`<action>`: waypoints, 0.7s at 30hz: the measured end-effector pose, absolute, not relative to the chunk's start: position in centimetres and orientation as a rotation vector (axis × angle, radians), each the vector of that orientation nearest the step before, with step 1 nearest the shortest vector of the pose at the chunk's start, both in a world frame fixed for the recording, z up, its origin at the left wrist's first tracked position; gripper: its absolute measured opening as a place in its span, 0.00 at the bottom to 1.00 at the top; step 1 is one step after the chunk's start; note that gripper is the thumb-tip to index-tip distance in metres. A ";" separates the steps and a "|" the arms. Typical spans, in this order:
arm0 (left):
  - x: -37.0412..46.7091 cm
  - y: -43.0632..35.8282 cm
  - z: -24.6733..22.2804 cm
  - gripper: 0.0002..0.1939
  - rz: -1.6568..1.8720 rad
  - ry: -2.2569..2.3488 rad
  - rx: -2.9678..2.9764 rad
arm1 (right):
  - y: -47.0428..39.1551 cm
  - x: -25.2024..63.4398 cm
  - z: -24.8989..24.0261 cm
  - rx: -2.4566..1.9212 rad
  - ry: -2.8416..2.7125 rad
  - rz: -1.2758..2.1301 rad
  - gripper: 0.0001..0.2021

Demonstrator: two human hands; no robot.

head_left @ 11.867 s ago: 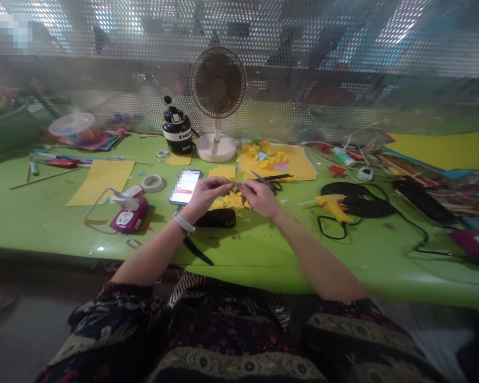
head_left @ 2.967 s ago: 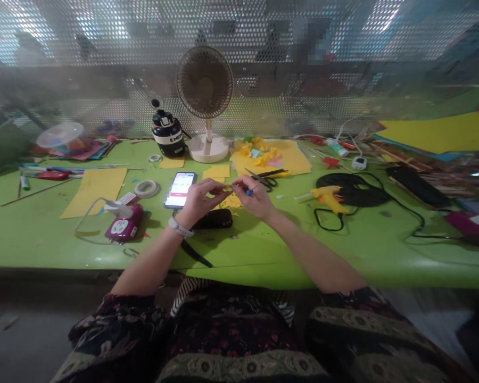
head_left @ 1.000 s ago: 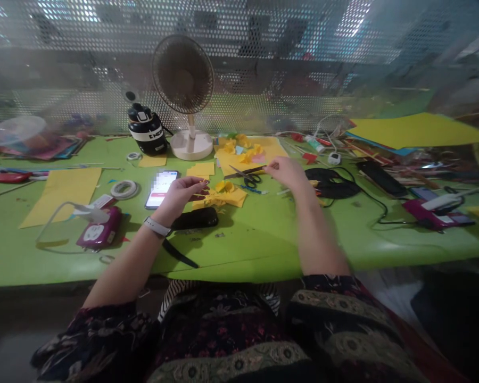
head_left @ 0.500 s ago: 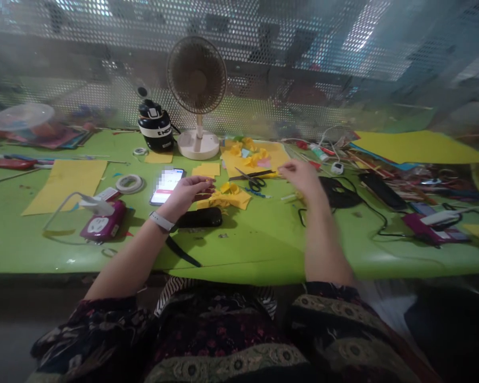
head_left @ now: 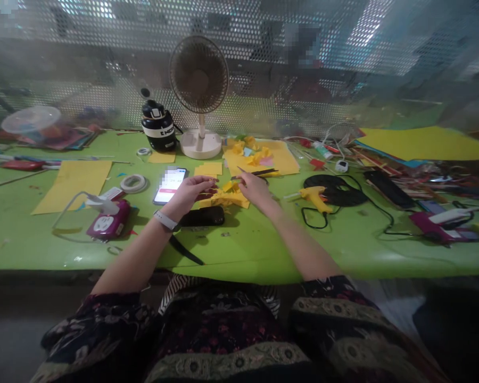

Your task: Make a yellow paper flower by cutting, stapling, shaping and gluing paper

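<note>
My left hand (head_left: 195, 192) is closed in a pinch beside the phone (head_left: 170, 186); whatever its fingertips hold is too small to make out. Just right of it lie folded yellow paper pieces (head_left: 228, 199). Over these and the scissors (head_left: 240, 169) is my right hand (head_left: 256, 190), its fingers drawn together and pointing left. It covers the scissors' handles, and what its fingertips hold is hidden. A black case (head_left: 203, 216) lies below my left hand. Behind my right hand, yellow paper flowers (head_left: 259, 156) rest on a yellow sheet (head_left: 289, 159).
A fan (head_left: 200, 143) and a black bottle (head_left: 159, 130) stand at the back. A yellow glue gun (head_left: 316, 198) with its cord lies to the right. Tape (head_left: 133, 183) and a purple power socket (head_left: 109, 221) are at left. Coloured paper (head_left: 423, 143) is piled far right.
My right hand has moved left, from beside the yellow sheet to over the scissors, uncovering the glue gun. My left hand stays pinched in nearly the same place. The view has shifted slightly.
</note>
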State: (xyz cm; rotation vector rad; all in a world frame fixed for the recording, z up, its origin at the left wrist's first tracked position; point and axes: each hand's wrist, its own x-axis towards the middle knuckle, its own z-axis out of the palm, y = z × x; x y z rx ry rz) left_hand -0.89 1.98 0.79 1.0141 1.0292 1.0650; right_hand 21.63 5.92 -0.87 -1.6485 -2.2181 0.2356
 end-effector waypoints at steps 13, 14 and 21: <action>-1.4 5.4 2.2 0.14 0.939 1.191 1.209 | 8.4 25.0 -1.7 -1.375 -1.708 0.671 0.12; -1.0 5.9 2.1 0.13 0.892 1.216 1.239 | 8.6 25.2 -1.8 -1.347 -1.671 0.715 0.11; 1.7 8.4 0.4 0.07 0.645 1.390 1.287 | 8.5 25.0 -1.9 -1.245 -1.609 0.870 0.10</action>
